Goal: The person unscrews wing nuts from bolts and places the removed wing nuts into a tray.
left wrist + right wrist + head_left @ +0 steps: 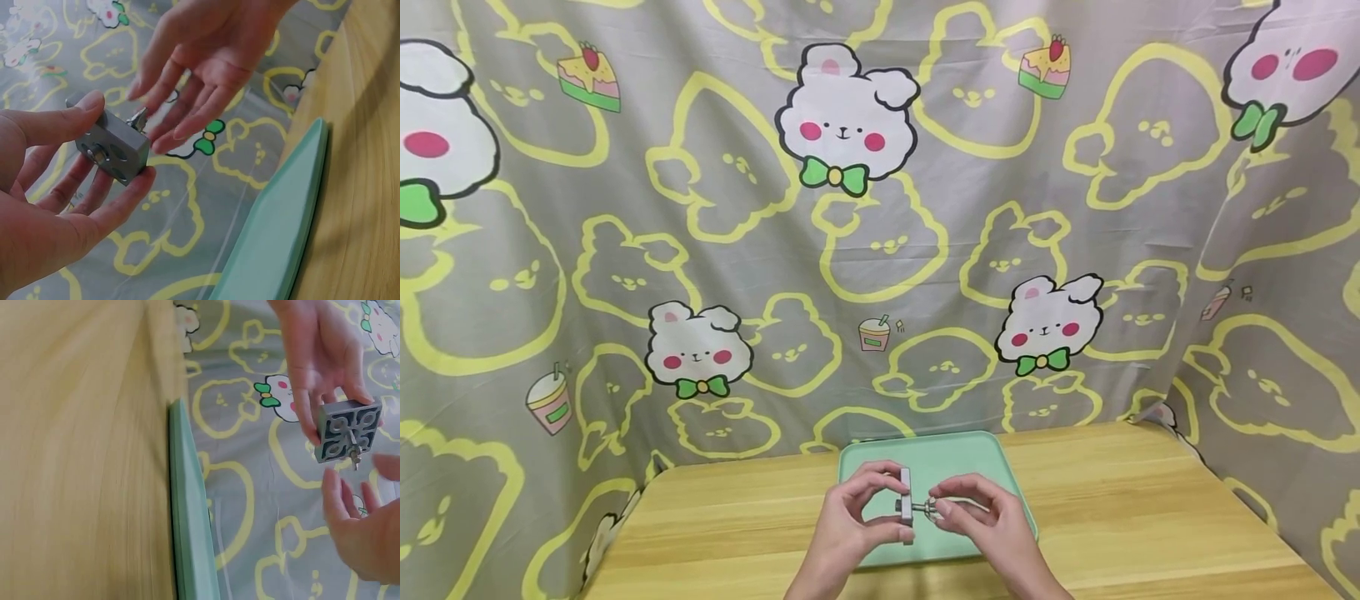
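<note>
My left hand [850,515] holds a small square grey metal block [119,140] by its edges, thumb on one side and fingers on the other. Round holes show in one face; the right wrist view shows the other face, recessed with ring-shaped ribs. A bolt [353,439] sticks out from the block's middle toward my right hand. At its outer end is a shiny metal fitting [137,119], too small to make out clearly. My right hand [992,514] surrounds this end with bent, spread fingers; the right wrist view shows its fingertips [331,481] apart from the bolt.
Beneath both hands a mint-green tray [943,546] lies on the wood-grain table [722,533]. A grey curtain [880,275] with cartoon bears hangs behind the table and along both sides.
</note>
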### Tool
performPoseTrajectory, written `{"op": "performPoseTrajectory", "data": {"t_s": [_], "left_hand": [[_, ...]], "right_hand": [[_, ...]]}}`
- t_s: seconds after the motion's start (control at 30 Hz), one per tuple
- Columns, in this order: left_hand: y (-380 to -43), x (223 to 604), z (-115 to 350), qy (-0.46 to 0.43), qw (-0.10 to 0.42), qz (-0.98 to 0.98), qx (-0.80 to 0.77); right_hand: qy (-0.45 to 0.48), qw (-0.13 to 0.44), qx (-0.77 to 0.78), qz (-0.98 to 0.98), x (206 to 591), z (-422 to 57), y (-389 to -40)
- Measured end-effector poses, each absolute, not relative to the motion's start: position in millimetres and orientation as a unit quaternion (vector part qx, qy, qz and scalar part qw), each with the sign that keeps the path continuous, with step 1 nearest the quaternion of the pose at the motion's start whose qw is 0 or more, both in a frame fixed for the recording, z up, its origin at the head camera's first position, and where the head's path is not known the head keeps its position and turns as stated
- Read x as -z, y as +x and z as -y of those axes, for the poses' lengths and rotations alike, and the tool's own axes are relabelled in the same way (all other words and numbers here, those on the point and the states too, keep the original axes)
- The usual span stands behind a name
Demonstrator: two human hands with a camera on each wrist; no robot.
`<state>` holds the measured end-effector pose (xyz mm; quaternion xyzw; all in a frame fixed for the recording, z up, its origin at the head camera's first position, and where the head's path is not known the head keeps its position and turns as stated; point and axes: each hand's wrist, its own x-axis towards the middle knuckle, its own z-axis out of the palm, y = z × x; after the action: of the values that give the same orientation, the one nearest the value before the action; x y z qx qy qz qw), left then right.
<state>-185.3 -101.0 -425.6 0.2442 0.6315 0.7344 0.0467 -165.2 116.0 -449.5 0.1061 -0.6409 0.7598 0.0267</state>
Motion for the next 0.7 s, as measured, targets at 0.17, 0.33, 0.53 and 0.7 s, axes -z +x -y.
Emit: {"op": "performPoseTrajectory", "data": {"t_s": [0.17,0.33,0.53,0.7], "left_hand": [[-183.7,425.5,98.7,0.248,0.040,-0.646,-0.721],[-183.2,426.5,96.1,0.253,0.039,-0.659,-0.707],[-182.7,428.1,94.6,0.256,0.045,-0.666,-0.699],[-183.4,428.4,94.3,0.256,0.046,-0.665,-0.700]], "right_hand": [[0.089,-0.076,-0.776,0.620,451.6,-120.3,-167.9],[0.088,-0.105,-0.779,0.612,454.4,-122.3,-169.3],[0.082,-0.116,-0.775,0.616,456.3,-122.7,-169.3],[0.087,-0.098,-0.759,0.638,456.5,-121.8,-169.1]]}}
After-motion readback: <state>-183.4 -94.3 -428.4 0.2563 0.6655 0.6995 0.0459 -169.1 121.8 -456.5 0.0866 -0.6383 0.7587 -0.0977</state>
